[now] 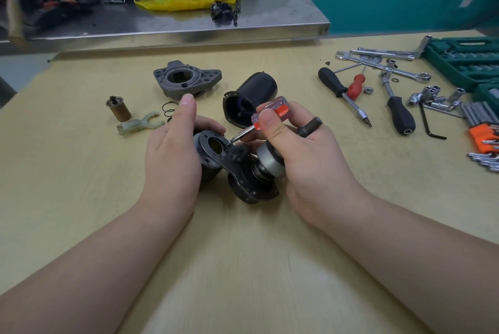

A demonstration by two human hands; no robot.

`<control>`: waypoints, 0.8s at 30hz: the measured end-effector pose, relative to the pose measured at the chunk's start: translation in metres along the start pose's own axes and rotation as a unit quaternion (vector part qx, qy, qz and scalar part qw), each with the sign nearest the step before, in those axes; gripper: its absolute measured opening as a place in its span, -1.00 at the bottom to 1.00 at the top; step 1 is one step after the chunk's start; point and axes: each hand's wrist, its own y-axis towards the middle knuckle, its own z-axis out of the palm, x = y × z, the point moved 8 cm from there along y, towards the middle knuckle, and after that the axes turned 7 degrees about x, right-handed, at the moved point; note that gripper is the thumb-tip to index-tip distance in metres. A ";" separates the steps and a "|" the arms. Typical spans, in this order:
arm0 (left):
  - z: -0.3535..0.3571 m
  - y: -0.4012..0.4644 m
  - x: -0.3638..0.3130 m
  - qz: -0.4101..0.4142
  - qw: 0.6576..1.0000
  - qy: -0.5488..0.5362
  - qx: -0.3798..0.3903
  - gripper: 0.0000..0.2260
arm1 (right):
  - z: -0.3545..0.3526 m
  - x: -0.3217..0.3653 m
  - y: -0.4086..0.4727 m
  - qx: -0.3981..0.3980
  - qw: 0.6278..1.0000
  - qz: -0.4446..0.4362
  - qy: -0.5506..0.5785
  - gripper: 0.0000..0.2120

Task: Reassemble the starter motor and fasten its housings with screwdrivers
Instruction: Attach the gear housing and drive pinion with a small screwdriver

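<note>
A: What lies far left on the tabletop (81, 198)?
B: A brass plunger (118, 108), a pale fork (139, 123), and a spring (169, 108) just beside the left hand (172, 155).
A: And that hand?
B: Its fingers are clamped around the motor (232, 169), which rests on the tabletop between both hands.
A: Behind it?
B: A grey housing (186, 81) and a black can (249, 100), lying open-end forward.
A: The right hand (305, 155)?
B: Fingers closed on a screwdriver (266, 116), its tip touching the motor's plate. Further right lie loose tools (391, 85).
</note>
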 end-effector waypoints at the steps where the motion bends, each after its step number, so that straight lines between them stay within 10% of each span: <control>1: -0.001 0.000 0.000 -0.003 1.000 -0.002 -0.003 -0.42 | 0.000 0.000 0.000 0.001 1.000 0.000 0.001 -0.87; 24: 0.001 -0.002 -0.002 0.002 1.000 0.001 0.001 -0.45 | 0.002 0.011 -0.003 0.009 0.995 -0.021 -0.095 -0.84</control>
